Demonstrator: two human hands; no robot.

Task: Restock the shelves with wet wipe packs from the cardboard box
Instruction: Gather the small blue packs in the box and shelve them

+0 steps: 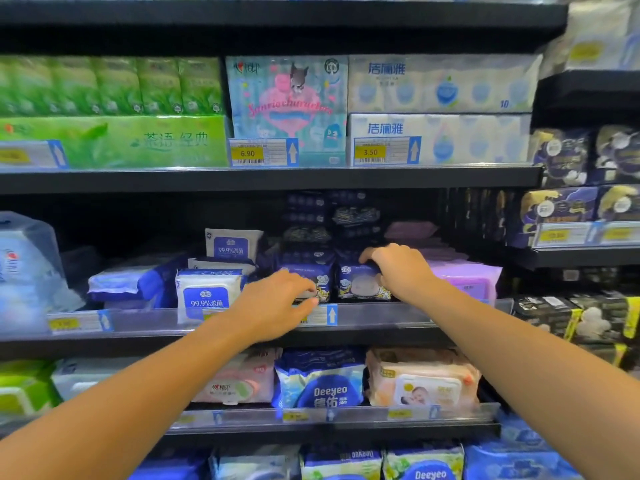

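Two small dark-blue wet wipe packs stand side by side at the front of the middle shelf point(381, 315). My left hand point(277, 303) reaches over the shelf's clear lip and its fingers touch the left pack point(320, 280). My right hand point(401, 268) lies on the top and right side of the right pack point(360, 284), fingers curled around it. Behind them more of the same dark-blue packs point(311, 233) are stacked toward the back. The cardboard box is out of view.
White-and-blue 99.9% wipe packs point(207, 292) stand left of my hands, purple packs point(467, 278) to the right. Tissue packs fill the shelf above point(287, 105). Deeyeo and baby wipe packs point(322, 379) sit on the shelf below. Price tags line the shelf edges.
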